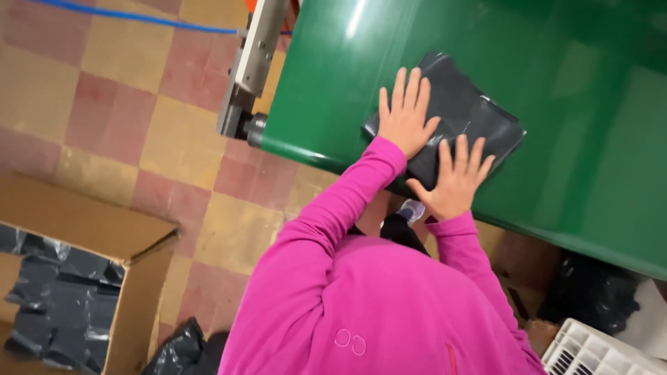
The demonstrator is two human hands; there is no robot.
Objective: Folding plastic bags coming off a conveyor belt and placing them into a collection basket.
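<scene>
Flat beneath left hand [404, 119], right hand [455, 182], black bag [472, 111]

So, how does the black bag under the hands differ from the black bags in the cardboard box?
The black bag on the green table lies alone, folded flat into a neat, roughly square shape; the black bags in the cardboard box are many, heaped loosely and crumpled. The left hand and right hand press flat on the table bag; nothing touches the box bags. The first rests on the green table, the others down at floor level. Both are glossy black plastic.
</scene>
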